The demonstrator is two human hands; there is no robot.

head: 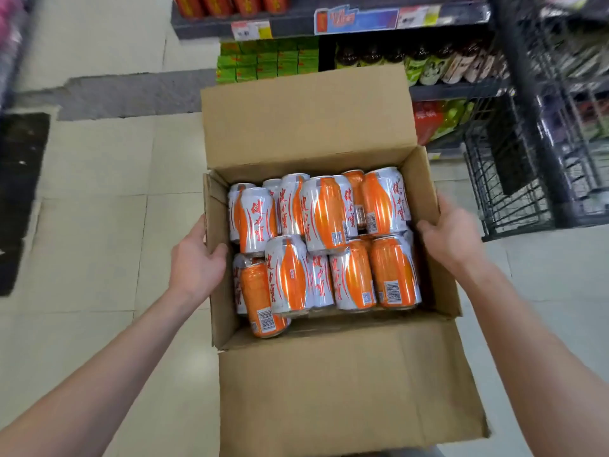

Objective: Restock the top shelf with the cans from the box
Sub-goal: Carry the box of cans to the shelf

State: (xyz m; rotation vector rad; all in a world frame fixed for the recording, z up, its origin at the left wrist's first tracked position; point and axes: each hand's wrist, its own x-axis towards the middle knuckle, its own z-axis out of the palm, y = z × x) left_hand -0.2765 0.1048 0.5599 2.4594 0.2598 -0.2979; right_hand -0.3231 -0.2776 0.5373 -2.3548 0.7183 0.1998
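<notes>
Step in hand: transport. No can has left the box (333, 377) at this point, as far as its full load shows, so stocking has not yet begun.

Hand state: the left hand (197, 258) grips the left wall of the box, thumb hooked over the rim. The right hand (453, 239) grips the right wall in the same way. The fingers of both lie outside the walls and are hidden. The box appears to be held above the tiled floor (99, 225); what supports its base cannot be seen.

Container: cardboard, open, with near and far flaps folded outward. Contents: orange-and-white cans (324, 214), all lying on their sides in two rows, stacked more than one layer deep. The upper cans lie loose and uneven.

Ahead stands the shelving (296, 26), with red cans (224, 4) on the highest level in view, and green cartons (267, 61) and bottles (428, 64) below. Whether that level is the top shelf cannot be told.

Next move, as judged: set the box down level and close to the shelving, free one hand, then lift out single cans and stand them upright. Tilting the box risks the loose cans rolling.
</notes>
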